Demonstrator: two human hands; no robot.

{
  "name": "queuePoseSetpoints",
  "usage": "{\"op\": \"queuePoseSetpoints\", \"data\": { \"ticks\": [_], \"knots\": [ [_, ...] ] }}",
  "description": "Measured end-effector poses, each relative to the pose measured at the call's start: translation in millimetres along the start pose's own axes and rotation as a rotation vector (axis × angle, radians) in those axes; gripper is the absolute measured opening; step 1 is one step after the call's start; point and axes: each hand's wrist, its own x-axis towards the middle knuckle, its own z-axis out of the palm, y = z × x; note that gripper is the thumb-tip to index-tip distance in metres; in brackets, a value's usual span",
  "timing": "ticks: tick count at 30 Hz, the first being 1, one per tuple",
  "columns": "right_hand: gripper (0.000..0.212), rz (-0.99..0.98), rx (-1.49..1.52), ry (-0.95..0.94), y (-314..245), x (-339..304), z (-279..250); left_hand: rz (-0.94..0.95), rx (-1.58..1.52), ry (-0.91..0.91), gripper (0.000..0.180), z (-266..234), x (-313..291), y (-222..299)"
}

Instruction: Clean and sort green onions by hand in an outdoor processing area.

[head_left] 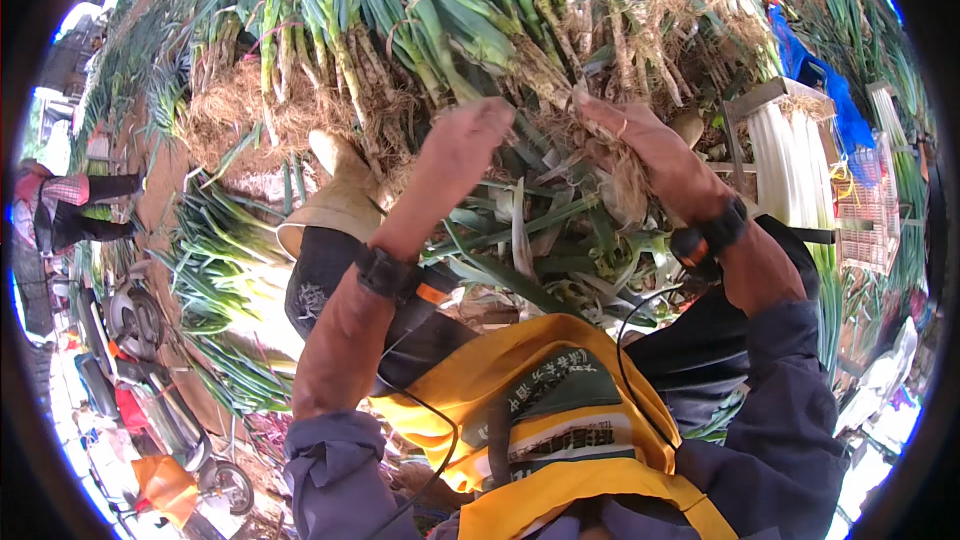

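Note:
In front of me lies a thick heap of muddy leeks (340, 65) with green leaves and brown, hairy roots. My right hand (635, 140) is closed around the root end of a leek (535, 65), whose green leaves reach up and to the left over the pile. Clumped roots (625, 185) hang below that hand. To its left, my left hand (470, 135) is in the air with its fingers drawn together and slightly blurred; what they hold, if anything, does not show. Torn leaves and peelings (530, 240) lie beneath both hands, between my knees.
At right, cleaned white leeks (785, 165) lie by a wooden frame (735, 130), near a blue plastic sheet (820, 75) and a pale plastic crate (868, 205). More leeks (225, 280) lie left of my boot (330, 195). Farther left are motorbikes (150, 380) and a person (70, 205).

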Motion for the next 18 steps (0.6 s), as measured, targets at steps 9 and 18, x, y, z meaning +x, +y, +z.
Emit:
{"op": "queuePoseSetpoints", "data": {
  "ticks": [9,18],
  "knots": [
    [0.031,1.121,1.211,0.159,-125.5,-37.0,-49.9,-0.671,-1.065,0.041,0.073,55.5,34.1,-2.8],
    [0.068,0.953,0.761,0.156,-228.5,-52.8,-141.9,-0.18,-1.476,0.208,0.046,23.5,28.2,84.7]
  ]
}}
